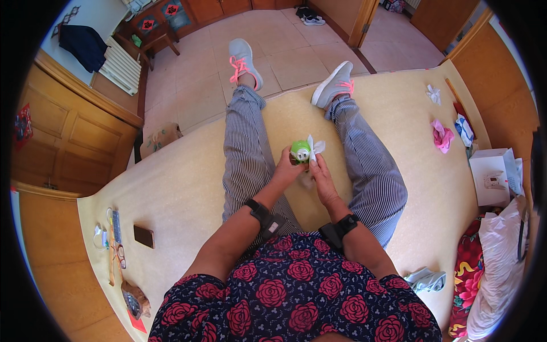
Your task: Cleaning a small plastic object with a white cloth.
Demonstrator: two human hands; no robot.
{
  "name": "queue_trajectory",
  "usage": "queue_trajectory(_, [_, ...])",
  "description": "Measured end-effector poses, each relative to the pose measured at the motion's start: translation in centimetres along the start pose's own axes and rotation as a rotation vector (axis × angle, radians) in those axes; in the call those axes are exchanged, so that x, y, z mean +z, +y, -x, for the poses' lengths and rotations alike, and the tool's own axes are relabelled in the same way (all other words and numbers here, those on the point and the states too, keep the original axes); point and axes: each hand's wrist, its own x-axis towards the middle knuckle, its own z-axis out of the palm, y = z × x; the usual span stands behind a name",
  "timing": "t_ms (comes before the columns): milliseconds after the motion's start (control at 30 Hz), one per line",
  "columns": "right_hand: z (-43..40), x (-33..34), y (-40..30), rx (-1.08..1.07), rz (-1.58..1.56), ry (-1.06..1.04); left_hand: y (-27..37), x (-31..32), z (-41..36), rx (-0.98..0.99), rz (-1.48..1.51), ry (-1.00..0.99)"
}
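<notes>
Between my spread legs, my left hand point(289, 166) grips a small green and white device point(301, 151) with slots in its white face, probably a plug adapter. Its left and lower sides are partly hidden by my fingers. My right hand point(323, 179) pinches a white tissue or cloth point(315, 147) between thumb and fingers, against the right side of the device. Both forearms wear black straps with small dark units.
A beige mat point(188, 184) lies under me. To the left are a smartphone point(144, 236), eyeglasses point(121, 256) and a ruler-like blue strip point(116, 226). At the right are a pink cloth point(442, 136), a white box point(489, 177), a grey cloth point(426, 280) and a white pillow point(498, 265).
</notes>
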Motion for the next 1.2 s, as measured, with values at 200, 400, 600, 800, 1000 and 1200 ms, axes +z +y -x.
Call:
queue_trajectory(200, [-0.7,-0.6,0.0,-0.196,-0.154,0.076,1.3,0.3,0.7,-0.029,0.136,-0.123])
queue_trajectory(400, [-1.4,-1.5,1.0,0.187,-0.678,0.084,1.9,-0.1,0.8,-0.06,0.079,-0.199])
queue_trajectory(600, [-1.5,-1.6,1.2,0.304,-0.581,0.041,2.3,0.3,1.4,-0.143,0.082,-0.238])
queue_trajectory(800, [-1.7,-1.5,1.9,0.367,-0.381,0.005,0.0,-0.4,0.3,0.044,-0.161,-0.159])
queue_trajectory(1000, [-1.2,-1.3,1.3,0.296,-0.291,0.028,2.8,-0.2,1.0,-0.078,0.108,-0.179])
queue_trajectory(1200, [-1.1,-1.2,0.3,-0.001,-0.22,0.147,2.4,-0.3,0.9,-0.031,0.139,-0.136])
